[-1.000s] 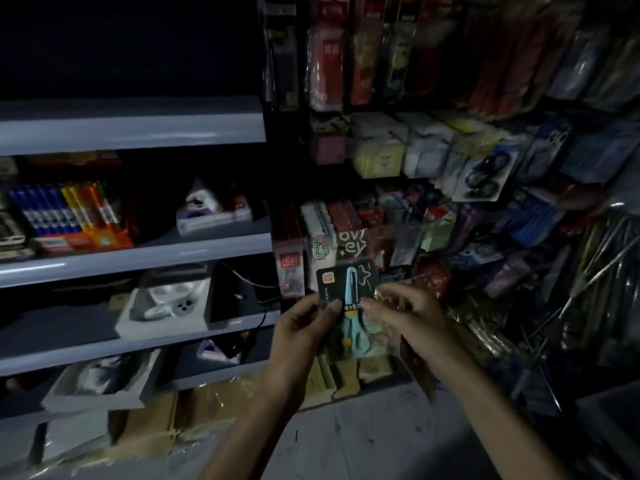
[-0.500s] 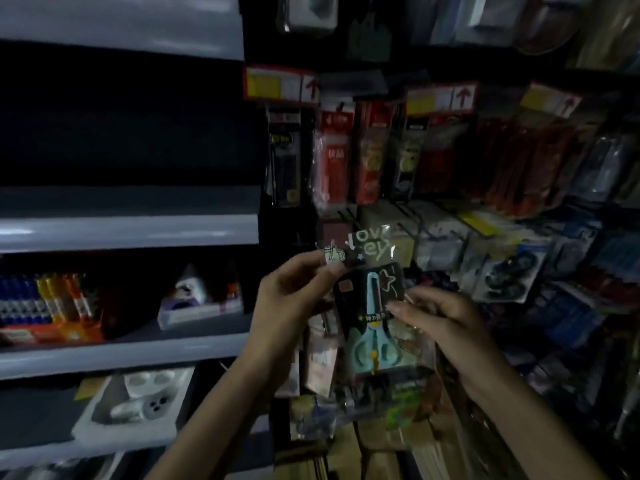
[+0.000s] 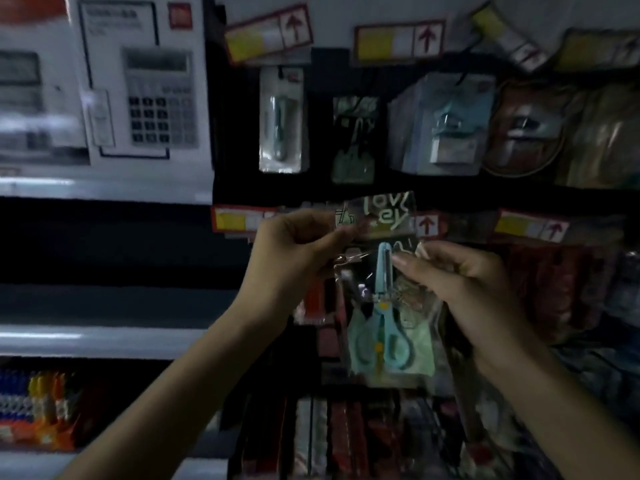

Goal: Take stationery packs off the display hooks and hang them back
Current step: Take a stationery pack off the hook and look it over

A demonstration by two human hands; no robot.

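My left hand (image 3: 294,251) pinches the top of the scissors pack (image 3: 381,306); my right hand (image 3: 460,282) pinches its edge. I have raised it from lower down. Rehanging looks next.

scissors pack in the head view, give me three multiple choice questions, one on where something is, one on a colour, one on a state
1. Where is the calculator relative to the scissors pack?
A) up and to the left
B) down and to the right
C) straight below

2. What colour are the handles of the scissors?
A) red
B) light blue
C) black

3. How is the pack right now?
A) hanging untouched on a hook
B) lying flat on a shelf
C) held in both hands

Answers:
1. A: it stands high on the left, above the pack.
2. B: pale blue loops show through the clear wrap.
3. C: the left hand pinches its top corner and the right hand pinches its right side.
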